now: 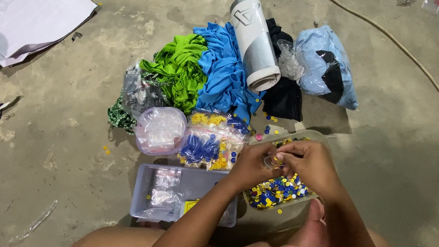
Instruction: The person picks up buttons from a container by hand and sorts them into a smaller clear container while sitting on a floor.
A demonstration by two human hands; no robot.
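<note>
Nearby, bagged buttons (211, 141), green cloth (182, 70) and blue cloth (226, 71) crowd the button tray (277, 189).

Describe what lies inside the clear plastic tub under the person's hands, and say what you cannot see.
The clear tub holds small blue and yellow buttons. The left hand and right hand cover its middle, so its contents there are hidden.
</note>
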